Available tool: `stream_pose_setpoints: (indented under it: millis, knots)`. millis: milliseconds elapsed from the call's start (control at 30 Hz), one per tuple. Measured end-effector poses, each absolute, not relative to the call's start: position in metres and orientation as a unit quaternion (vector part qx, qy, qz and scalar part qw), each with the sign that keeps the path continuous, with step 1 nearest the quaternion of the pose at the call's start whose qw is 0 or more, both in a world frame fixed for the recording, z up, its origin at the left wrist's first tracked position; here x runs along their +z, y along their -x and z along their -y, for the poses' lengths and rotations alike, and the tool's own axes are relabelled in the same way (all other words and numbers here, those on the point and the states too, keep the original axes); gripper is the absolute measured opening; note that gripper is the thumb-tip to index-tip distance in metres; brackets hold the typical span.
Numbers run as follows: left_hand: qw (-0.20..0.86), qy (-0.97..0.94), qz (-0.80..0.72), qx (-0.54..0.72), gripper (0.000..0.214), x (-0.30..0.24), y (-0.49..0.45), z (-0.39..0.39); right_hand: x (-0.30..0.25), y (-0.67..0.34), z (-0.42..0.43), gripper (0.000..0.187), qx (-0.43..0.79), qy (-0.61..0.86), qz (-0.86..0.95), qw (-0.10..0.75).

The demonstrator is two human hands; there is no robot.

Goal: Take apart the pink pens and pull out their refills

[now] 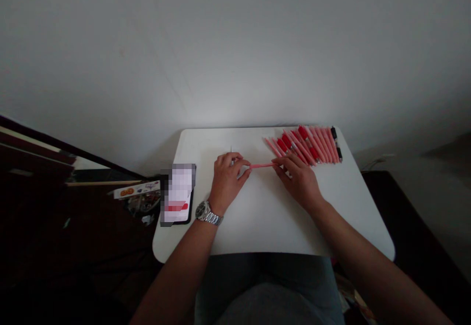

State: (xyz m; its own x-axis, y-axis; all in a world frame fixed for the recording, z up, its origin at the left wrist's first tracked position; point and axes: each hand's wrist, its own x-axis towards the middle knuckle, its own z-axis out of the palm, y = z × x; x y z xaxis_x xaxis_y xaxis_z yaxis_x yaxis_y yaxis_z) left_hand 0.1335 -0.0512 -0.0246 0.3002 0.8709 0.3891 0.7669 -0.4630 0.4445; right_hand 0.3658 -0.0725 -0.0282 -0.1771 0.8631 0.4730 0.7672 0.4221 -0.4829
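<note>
A slim pink pen-like stick (262, 165) is held level above the white table by its two ends. My left hand (228, 174) pinches its left end between thumb and forefinger. A thin white piece (231, 149) juts up behind the fingers of that hand; whether they grip it is unclear. At the other end, my right hand (295, 175) is closed on the stick with thumb and fingertips. Just beyond the right hand lies a slanted row of pink sticks (320, 143), with several red pens (307, 136) among them and a black pen (336, 143) at the right end.
The white table (257, 217) has rounded corners and stands against a grey wall (235, 60). A phone (178, 192) with a blurred screen lies at its left edge. Left of the table, a white box with printed pictures (136, 189) and clutter sit lower down.
</note>
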Motion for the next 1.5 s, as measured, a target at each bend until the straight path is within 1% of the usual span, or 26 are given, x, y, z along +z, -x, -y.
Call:
stream_pose_setpoints:
  millis: [500, 1167, 1500]
  knots:
    - [0.085, -0.791, -0.538, 0.278, 0.013, -0.0242, -0.1331, 0.0522, -0.0282, -0.3666, 0.0716, 0.020, 0.068, 0.546, 0.762, 0.342]
    - [0.082, -0.793, -0.538, 0.273, 0.012, -0.0262, -0.1329, 0.0515, -0.0339, -0.3689, 0.0721, 0.022, 0.079, 0.546, 0.765, 0.333]
    - [0.090, -0.791, -0.542, 0.269, 0.012, -0.0246, -0.1333, 0.0522, -0.0313, -0.3674, 0.0722, 0.023, 0.077, 0.539, 0.766, 0.342]
